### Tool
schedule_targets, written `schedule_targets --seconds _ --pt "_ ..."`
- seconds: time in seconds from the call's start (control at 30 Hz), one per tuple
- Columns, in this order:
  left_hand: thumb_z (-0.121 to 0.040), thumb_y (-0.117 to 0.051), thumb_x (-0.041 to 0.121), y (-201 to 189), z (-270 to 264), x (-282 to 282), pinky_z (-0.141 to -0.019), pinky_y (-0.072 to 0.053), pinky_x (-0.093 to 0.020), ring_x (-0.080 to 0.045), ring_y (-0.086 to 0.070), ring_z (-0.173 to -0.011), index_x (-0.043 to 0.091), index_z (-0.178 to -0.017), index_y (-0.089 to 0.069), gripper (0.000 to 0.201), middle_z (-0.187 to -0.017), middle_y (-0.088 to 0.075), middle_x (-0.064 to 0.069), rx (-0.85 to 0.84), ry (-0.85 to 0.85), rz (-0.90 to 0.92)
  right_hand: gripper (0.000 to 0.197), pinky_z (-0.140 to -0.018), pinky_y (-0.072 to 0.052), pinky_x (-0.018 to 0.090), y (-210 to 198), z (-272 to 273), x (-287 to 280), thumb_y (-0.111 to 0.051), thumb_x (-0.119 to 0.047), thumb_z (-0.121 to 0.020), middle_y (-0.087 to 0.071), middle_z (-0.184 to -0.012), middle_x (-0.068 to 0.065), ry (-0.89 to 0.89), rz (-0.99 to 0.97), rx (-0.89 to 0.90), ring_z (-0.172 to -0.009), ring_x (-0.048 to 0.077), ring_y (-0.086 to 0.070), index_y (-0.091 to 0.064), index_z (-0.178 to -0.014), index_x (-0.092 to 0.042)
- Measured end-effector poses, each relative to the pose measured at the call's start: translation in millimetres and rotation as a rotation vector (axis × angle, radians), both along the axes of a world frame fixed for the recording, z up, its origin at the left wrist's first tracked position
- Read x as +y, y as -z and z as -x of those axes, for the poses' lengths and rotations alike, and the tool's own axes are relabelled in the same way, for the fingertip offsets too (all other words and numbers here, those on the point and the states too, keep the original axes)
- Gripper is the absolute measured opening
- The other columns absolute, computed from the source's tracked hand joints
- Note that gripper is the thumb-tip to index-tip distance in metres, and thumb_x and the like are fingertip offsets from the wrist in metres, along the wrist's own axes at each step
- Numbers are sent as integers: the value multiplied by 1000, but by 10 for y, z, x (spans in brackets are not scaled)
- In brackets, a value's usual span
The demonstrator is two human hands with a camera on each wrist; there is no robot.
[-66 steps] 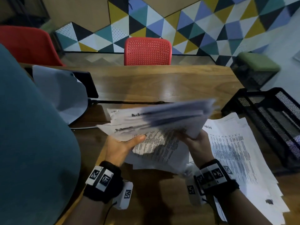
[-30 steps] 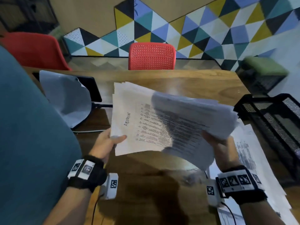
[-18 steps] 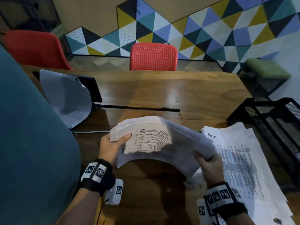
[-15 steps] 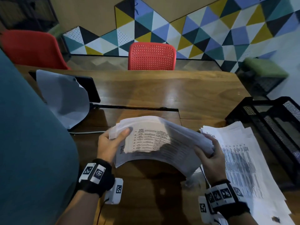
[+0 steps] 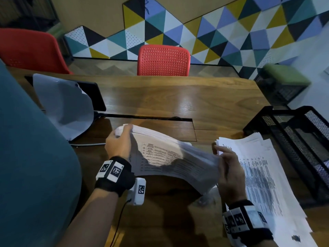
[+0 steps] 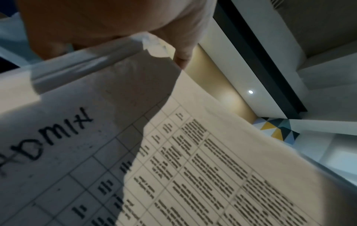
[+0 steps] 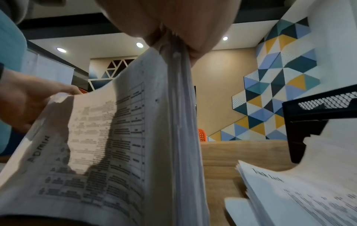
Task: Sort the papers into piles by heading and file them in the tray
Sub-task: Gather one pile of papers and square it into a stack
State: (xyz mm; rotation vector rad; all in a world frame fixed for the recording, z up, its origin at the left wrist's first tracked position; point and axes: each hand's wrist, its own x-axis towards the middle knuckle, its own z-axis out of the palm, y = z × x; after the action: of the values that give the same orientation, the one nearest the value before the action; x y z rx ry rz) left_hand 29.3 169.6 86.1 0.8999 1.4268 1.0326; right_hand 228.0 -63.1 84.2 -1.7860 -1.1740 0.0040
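Wooden bench (image 5: 178,97), with black mesh tray (image 5: 292,132) at right: left hand (image 5: 118,142) and right hand (image 5: 229,168) each grip opposite ends of thick white "ADMIN" paper stack (image 5: 165,157), held beside loose printed-sheet pile (image 5: 263,172)

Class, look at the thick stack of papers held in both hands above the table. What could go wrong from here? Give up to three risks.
1. The stack is held only at its two ends by the left hand and right hand and sags between them, so sheets might slip out.
2. It hangs close beside the pile headed "Task List"; loose sheets could mix in.
3. That pile is already fanned unevenly beside the tray, so a bump may scatter it.
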Motion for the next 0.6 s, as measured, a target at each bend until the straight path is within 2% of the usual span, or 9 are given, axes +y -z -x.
schedule_targets --seconds 0.1,0.17,0.2,0.27,0.33,0.37,0.43,0.5,0.6 --pt "-83 -77 37 15 84 -42 -63 -46 -23 -9 -67 -83 19 -102 -71 27 -88 -72 5 -111 151 -57 82 -81 -49 9 91 18 -110 -48 -73 -79 -34 -146 -12 -92 39 171 -124 -10 -42 -41 -137 -16" --pt "-78 -84 26 112 169 -52 -71 -54 -23 -9 -73 -85 15 -105 -72 31 -92 -78 -1 -138 293 -90 107 -88 -46 6 201 15 -158 -65 -76 -63 -23 -149 -20 -107 85 230 -126 -14 -38 -33 -148 -19" --pt "-76 -85 17 159 197 -57 -75 -57 -26 -12 -74 -88 12 -105 -74 32 -94 -79 -2 -143 354 -96 110 -92 -45 7 261 9 -160 -77 -67 -58 -25 -149 -20 -97 108 259 -127 -13 -39 -32 -148 -22" --pt "-76 -81 3 238 220 -65 -76 -58 -27 -19 -75 -90 6 -101 -75 26 -93 -79 -3 -156 409 -106 97 -90 -47 9 383 -19 -141 -88 -42 -59 -47 -136 -17 -43 147 312 -118 -11 -50 -37 -141 -36" --pt "-78 -78 0 248 201 -69 -76 -57 -24 -21 -74 -92 8 -99 -75 23 -91 -79 -2 -165 402 -115 44 -74 -57 24 417 -80 -41 -75 -52 -71 -66 -100 -12 84 152 281 -89 0 -65 -56 -110 -47" --pt "-78 -78 1 226 196 -78 -76 -57 -25 -21 -74 -92 11 -97 -75 22 -90 -79 -1 -176 399 -124 30 -66 -58 40 422 -138 0 -66 -64 -75 -66 -83 -4 128 137 274 -76 11 -66 -61 -93 -40" --pt "-80 -77 2 143 231 -111 -74 -56 -27 -18 -73 -87 15 -96 -75 20 -89 -79 -2 -205 392 -148 34 -55 -51 50 335 -211 56 -63 -61 -82 -63 -71 6 134 54 269 -65 26 -61 -64 -82 -27" --pt "-82 -75 3 57 324 -143 -68 -58 -25 -14 -74 -82 16 -97 -74 20 -89 -79 -2 -243 368 -177 10 -58 -54 45 155 -202 42 -70 -33 -86 -65 -79 2 65 -35 272 -72 22 -63 -66 -93 -28" --pt "-80 -75 2 43 474 -171 -67 -56 -17 -8 -73 -89 14 -104 -71 28 -94 -78 3 -251 392 -271 68 -73 -58 26 100 -225 -1 -76 2 -74 -63 -109 -4 -70 -38 407 -99 10 -66 -47 -133 -18"
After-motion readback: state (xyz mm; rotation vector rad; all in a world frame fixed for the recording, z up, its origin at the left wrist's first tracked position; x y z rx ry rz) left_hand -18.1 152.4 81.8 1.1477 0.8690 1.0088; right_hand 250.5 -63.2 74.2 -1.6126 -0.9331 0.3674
